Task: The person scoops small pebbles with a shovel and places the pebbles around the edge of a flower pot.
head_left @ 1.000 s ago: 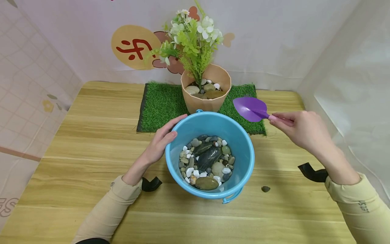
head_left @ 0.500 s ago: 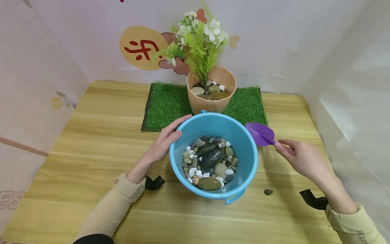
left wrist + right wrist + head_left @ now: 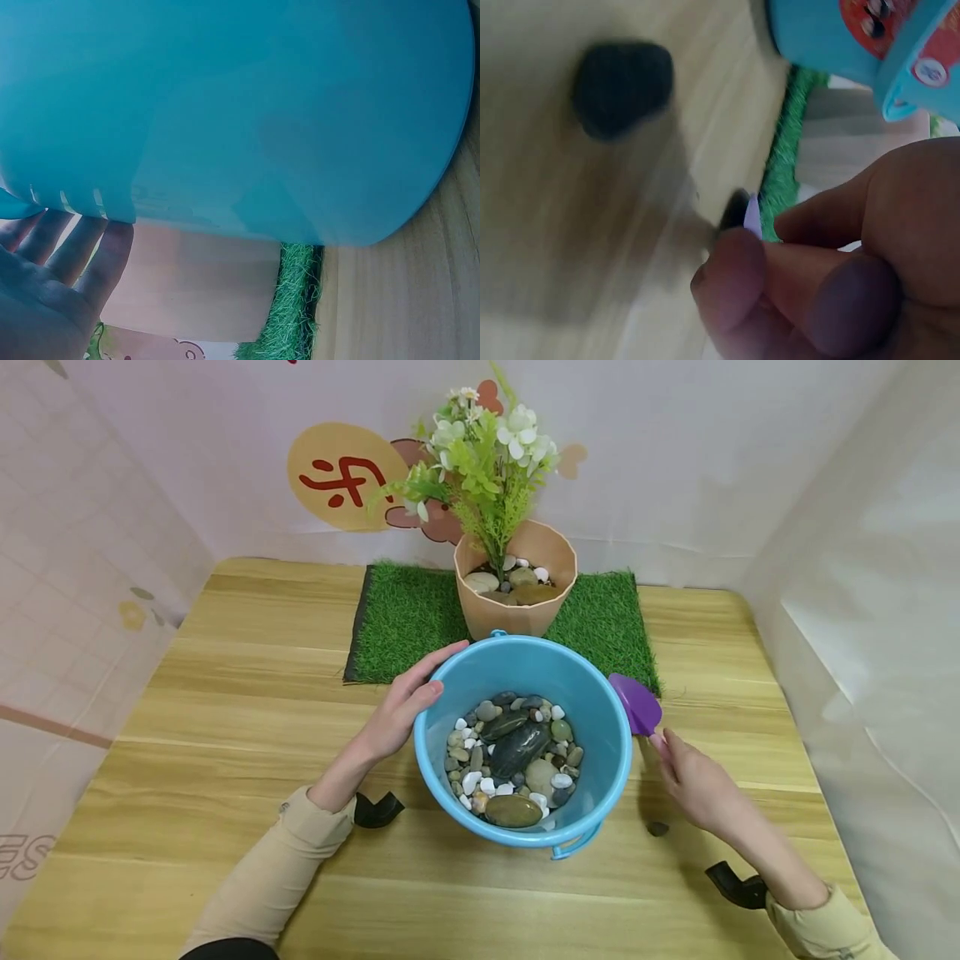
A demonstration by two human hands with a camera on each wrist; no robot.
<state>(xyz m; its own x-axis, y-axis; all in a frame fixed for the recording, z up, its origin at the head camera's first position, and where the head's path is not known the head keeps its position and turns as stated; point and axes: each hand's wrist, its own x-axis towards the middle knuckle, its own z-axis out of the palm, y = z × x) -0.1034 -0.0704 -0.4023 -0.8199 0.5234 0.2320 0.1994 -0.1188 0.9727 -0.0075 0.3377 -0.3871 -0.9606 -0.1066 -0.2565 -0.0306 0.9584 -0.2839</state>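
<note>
My right hand (image 3: 693, 781) pinches the pink handle of a small purple hand trowel (image 3: 639, 706). Beside the blue bucket (image 3: 618, 777) the trowel's blade points away from me, its left edge partly behind the bucket's rim. In the right wrist view only a sliver of the trowel handle (image 3: 753, 217) shows past the fingers. Straight fingers of my left hand (image 3: 390, 718) lie against the bucket's outer left side near the rim, the thumb touching the rim. Several pebbles and larger stones (image 3: 519, 750) cover the bucket's floor. A dark stone (image 3: 657, 829) lies on the table near my right hand.
Behind the bucket, a peach flowerpot (image 3: 513, 614) with white flowers (image 3: 517, 435) and stones stands on a green turf mat (image 3: 408, 618). The wooden table (image 3: 262, 693) is bounded by a printed sheet (image 3: 660, 468) at the back and sides.
My right hand has lowered the trowel from above the turf mat towards me, down beside the bucket, and turned its handle towards me. The left hand stays on the bucket.
</note>
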